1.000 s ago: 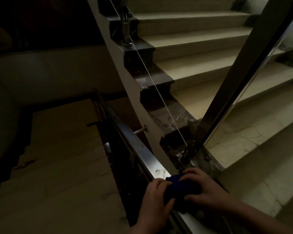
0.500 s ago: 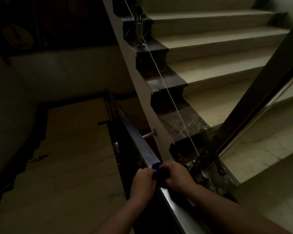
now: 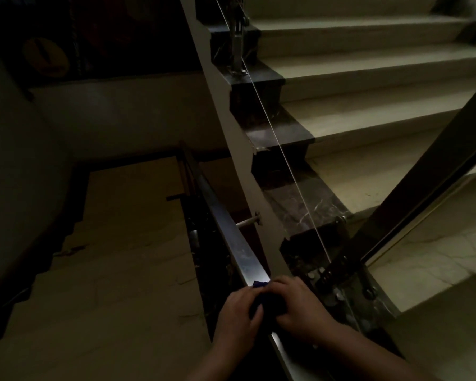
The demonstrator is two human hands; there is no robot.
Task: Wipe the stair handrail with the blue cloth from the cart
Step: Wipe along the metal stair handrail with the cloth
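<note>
A flat metal stair handrail (image 3: 232, 237) slopes down and away from the lower middle of the dim view. The blue cloth (image 3: 259, 284) lies bunched on top of it, mostly hidden under my fingers. My left hand (image 3: 238, 312) grips the cloth and the rail from the left side. My right hand (image 3: 297, 306) curls over the cloth from the right. Both hands touch each other over the rail.
Below left, a flight of pale steps (image 3: 121, 270) descends beyond the rail. At right, marble steps (image 3: 368, 119) rise, with a glass panel edge (image 3: 275, 138) and a second dark handrail (image 3: 423, 202) bolted to a floor bracket (image 3: 338, 270).
Both hands have slid the cloth forward, down the rail, away from me, and my arms now reach out further. The view has shifted slightly to the left.
</note>
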